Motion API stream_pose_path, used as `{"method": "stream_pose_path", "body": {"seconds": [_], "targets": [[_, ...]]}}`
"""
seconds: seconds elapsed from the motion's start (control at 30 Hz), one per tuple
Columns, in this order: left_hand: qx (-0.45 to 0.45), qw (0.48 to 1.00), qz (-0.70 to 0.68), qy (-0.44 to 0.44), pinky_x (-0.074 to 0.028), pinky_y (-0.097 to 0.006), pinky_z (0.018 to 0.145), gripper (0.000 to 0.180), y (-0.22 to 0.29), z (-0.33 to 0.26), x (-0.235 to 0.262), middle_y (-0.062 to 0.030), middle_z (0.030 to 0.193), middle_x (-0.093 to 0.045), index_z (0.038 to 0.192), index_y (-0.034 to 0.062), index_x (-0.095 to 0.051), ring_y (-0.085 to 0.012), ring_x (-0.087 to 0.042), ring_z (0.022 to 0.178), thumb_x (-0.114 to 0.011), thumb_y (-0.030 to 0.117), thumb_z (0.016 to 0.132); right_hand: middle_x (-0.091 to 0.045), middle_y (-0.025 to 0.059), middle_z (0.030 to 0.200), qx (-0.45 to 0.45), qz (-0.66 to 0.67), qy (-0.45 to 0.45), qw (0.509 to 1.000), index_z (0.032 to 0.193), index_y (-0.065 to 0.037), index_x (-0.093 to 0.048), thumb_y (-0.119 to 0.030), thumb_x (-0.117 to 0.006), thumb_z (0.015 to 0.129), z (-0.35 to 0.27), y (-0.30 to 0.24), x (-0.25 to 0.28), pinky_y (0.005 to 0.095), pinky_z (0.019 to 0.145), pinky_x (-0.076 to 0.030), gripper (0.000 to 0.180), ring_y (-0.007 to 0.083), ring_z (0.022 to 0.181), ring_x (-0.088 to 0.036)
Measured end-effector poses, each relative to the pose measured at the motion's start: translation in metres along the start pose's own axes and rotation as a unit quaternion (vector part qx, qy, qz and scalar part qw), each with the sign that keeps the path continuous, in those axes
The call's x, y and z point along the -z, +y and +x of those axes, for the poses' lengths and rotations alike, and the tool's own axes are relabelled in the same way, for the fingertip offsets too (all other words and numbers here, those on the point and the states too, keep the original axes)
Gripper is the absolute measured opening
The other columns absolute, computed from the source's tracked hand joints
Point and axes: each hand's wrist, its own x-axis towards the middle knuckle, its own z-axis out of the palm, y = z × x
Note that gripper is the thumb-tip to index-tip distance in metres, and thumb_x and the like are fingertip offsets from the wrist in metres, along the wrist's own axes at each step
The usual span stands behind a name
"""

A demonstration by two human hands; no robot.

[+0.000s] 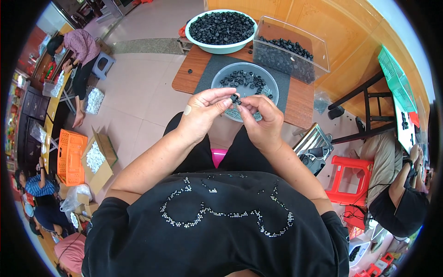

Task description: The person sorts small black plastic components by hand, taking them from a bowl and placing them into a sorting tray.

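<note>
Between my two hands, above the near rim of a round basin (275, 84), is a small black plastic part (236, 99). My left hand (206, 107) pinches it from the left with thumb and fingers. From the right, the thumb and fingertips of my right hand (262, 114) close on the same part. Loose black parts (247, 79) lie in the basin, and small pale pieces show along its near side, partly hidden by my hands. The basin stands on a dark grey mat (208, 74) on a brown wooden table (187, 76).
Behind the basin stand a pale green bowl (189, 36) heaped with black parts and a clear plastic bin (318, 53) of more. A red stool (339, 180) is at right, near a person (401, 194) working. Orange crate (70, 159) and cardboard box (105, 171) stand left; other people sit beyond.
</note>
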Motion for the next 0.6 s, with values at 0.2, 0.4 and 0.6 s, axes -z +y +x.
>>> {"method": "stream_pose_path", "body": {"seconds": [0.2,0.4,0.6], "targets": [[0.048,0.999,-0.016,0.004,-0.045,-0.021,0.078,0.026,0.0016,-0.0016,0.0015,-0.0066,0.102,-0.063,0.112,0.0016,-0.059,-0.0085,-0.057,0.086,-0.058,0.005,0.086,-0.063,0.0104,0.086,-0.004,0.013,0.018,1.0,0.09,-0.001,-0.064,0.005,-0.068,0.071,-0.001,-0.0005,-0.0027,0.0248,0.061,-0.052,0.021,0.0168,0.073,-0.063],[0.066,0.995,-0.08,0.008,-0.046,-0.023,0.082,0.027,0.0004,-0.0033,-0.001,-0.0075,0.101,-0.062,0.112,-0.0001,-0.058,-0.0102,-0.057,0.089,-0.058,0.003,0.086,-0.063,0.0105,0.088,0.006,-0.001,0.017,1.0,0.092,-0.001,-0.063,0.005,-0.068,0.07,-0.0024,0.0005,-0.0043,0.025,0.062,-0.052,0.023,0.0167,0.074,-0.063],[0.066,0.991,-0.12,0.009,-0.047,-0.027,0.083,0.026,0.0013,-0.0046,-0.0041,-0.0091,0.102,-0.062,0.112,-0.0013,-0.057,-0.0128,-0.058,0.09,-0.057,0.004,0.086,-0.063,0.0111,0.088,0.003,0.0,0.021,1.0,0.092,0.0,-0.063,0.006,-0.068,0.071,-0.0032,-0.0031,-0.0057,0.0245,0.062,-0.053,0.022,0.0172,0.075,-0.064]]}}
